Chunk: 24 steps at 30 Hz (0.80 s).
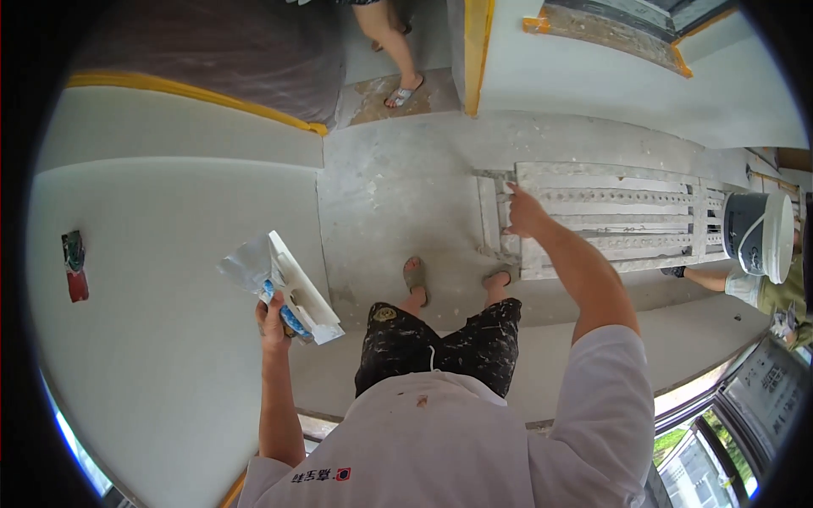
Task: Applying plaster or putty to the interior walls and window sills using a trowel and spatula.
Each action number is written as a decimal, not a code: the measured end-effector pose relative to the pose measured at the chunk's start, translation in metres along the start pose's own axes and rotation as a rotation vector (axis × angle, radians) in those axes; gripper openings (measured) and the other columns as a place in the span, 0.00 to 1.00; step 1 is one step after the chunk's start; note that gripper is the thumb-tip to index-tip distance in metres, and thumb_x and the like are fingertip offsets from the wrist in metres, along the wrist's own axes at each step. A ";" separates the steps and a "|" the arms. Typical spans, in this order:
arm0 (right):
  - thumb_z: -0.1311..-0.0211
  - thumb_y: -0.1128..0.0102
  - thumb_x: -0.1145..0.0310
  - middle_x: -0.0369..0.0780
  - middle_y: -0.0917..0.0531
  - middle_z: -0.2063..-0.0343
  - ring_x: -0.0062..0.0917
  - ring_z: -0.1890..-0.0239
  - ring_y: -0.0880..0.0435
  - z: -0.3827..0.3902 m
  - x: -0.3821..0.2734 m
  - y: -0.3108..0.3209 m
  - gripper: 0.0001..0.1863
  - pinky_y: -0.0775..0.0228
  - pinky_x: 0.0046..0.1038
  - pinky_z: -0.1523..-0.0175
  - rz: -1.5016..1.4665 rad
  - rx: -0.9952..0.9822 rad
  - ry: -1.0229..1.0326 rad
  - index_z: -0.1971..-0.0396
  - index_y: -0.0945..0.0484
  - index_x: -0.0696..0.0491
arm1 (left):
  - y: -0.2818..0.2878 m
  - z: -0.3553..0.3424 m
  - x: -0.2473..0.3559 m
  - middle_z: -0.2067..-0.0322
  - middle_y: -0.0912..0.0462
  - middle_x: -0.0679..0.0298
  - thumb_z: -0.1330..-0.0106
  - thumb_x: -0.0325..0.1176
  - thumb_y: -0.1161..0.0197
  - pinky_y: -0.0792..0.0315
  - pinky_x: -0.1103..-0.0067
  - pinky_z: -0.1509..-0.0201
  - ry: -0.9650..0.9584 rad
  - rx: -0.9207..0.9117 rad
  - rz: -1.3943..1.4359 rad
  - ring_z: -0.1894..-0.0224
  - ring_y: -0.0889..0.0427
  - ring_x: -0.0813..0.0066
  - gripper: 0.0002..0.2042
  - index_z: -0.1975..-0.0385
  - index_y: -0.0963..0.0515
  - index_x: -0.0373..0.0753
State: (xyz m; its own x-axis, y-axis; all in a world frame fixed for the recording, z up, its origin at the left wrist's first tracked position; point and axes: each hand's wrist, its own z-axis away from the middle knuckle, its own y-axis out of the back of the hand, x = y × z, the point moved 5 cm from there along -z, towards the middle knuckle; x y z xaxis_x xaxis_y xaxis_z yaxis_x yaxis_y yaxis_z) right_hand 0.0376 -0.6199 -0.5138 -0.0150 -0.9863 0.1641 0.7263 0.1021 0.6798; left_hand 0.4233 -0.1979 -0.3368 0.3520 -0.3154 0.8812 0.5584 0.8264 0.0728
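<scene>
In my left hand (271, 323), closed by the wall on the left, are two plastering tools. One is a trowel (298, 288) with a long whitish blade and a blue handle. The other is a wide putty knife (246, 262), its thin grey blade fanning out beyond the trowel. White putty sticks to the trowel's lower end. My right arm reaches forward and right, and my right hand (527, 213) is closed over the near end of a slatted work bench (614, 170). The bench is spattered with white; its frame partly hides my fingertips.
A dark bucket with a white rim (745, 237) sits on the bench's far right end. Beside it a co-worker (775, 296) is partly visible. Another person's legs (394, 51) stand in the doorway ahead. A wall box (74, 264) with red and green parts is at left.
</scene>
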 end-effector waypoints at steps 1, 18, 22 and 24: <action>0.34 0.54 0.38 0.33 0.13 0.59 0.28 0.37 0.28 0.000 0.012 -0.024 0.30 0.76 0.45 0.22 0.029 -0.151 0.038 0.62 0.11 0.46 | 0.021 -0.002 -0.013 0.66 0.18 0.63 0.40 0.48 0.28 0.20 0.75 0.62 0.011 0.019 0.031 0.66 0.17 0.72 0.26 0.50 0.26 0.36; 0.47 0.38 0.53 0.34 0.13 0.68 0.26 0.51 0.21 0.054 0.025 -0.143 0.13 0.46 0.32 0.35 -0.162 0.016 0.041 0.74 0.12 0.45 | 0.027 -0.079 -0.115 0.65 0.24 0.70 0.37 0.58 0.36 0.21 0.74 0.67 0.144 0.010 0.174 0.66 0.20 0.76 0.29 0.45 0.30 0.44; 0.51 0.34 0.55 0.28 0.14 0.71 0.23 0.58 0.19 0.079 0.015 -0.113 0.09 0.44 0.30 0.41 -0.097 0.072 0.168 0.76 0.12 0.41 | 0.004 -0.002 -0.060 0.62 0.23 0.69 0.36 0.58 0.37 0.21 0.74 0.67 0.060 0.081 0.167 0.64 0.20 0.75 0.30 0.43 0.30 0.43; 0.52 0.34 0.55 0.28 0.14 0.72 0.23 0.59 0.19 0.106 0.019 -0.126 0.08 0.44 0.31 0.41 -0.142 0.139 0.102 0.77 0.12 0.40 | -0.018 0.010 -0.050 0.61 0.23 0.68 0.36 0.57 0.37 0.22 0.74 0.68 0.089 0.091 0.158 0.64 0.20 0.75 0.30 0.42 0.30 0.43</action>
State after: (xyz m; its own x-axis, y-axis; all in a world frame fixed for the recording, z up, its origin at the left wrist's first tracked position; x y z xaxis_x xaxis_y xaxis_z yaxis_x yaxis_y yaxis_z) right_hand -0.1273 -0.6374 -0.5206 -0.0358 -0.9993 -0.0083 0.6201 -0.0287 0.7840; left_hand 0.3882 -0.1919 -0.3772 0.4973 -0.2152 0.8405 0.4222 0.9063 -0.0178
